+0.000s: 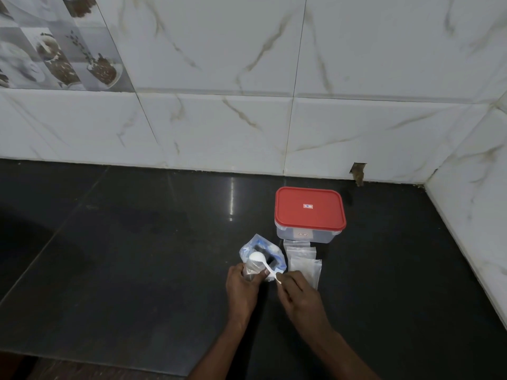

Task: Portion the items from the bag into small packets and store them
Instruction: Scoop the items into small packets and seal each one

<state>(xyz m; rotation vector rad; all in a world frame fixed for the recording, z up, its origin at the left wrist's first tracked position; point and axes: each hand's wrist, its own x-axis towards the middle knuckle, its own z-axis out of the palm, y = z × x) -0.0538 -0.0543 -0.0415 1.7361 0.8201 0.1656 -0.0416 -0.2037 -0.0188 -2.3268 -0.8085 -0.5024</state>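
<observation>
Two hands: both curled round things
left hand (241, 287): gripped small packet (250, 270)
right hand (299, 296): pinched spoon (261, 261) handle, bowl over packet

The left hand (241, 286) grips a small clear packet (250, 271), its fingers (238, 270) curled round the packet's far side. The right hand (297, 294) pinches the handle end of a white spoon (265, 266), whose bowl, heaped with white powder, sits over the packet's mouth. Just beyond both sets of fingers stands an open plastic bag (258, 242). Right of the right fingers lie empty packets (303, 261) on the dark tabletop (137, 256), and farther beyond is a red-lidded container (310, 212).
</observation>
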